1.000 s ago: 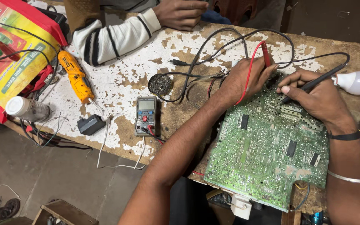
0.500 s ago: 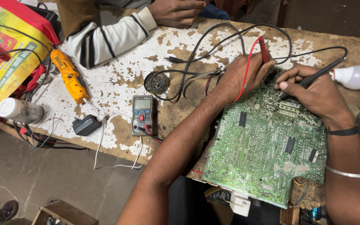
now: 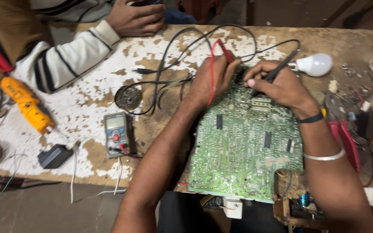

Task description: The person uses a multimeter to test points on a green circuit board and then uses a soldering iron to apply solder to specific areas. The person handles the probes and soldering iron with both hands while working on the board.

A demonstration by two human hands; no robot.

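A large green circuit board [image 3: 247, 146] lies solder side up at the near edge of a worn wooden bench [image 3: 160, 125]. My left hand [image 3: 214, 77] grips a red test probe [image 3: 225, 51] and rests on the board's far left corner. My right hand [image 3: 277, 86] holds a black test probe [image 3: 281, 64] like a pen, its tip down on the board's far edge. Red and black leads run from the probes back across the bench toward a small grey multimeter [image 3: 116, 133] lying to the left of my left forearm.
Another person's hand [image 3: 137, 19] and striped sleeve [image 3: 61, 60] rest at the bench's far left. An orange tool [image 3: 26, 103], a black adapter [image 3: 55, 156], a round speaker [image 3: 128, 97], a white bulb [image 3: 316, 64] and red-handled pliers [image 3: 346, 142] lie around.
The view has shifted right and slightly closer, so the red box at the left is almost out of frame. Both hands stay on the board's far edge with the probes.
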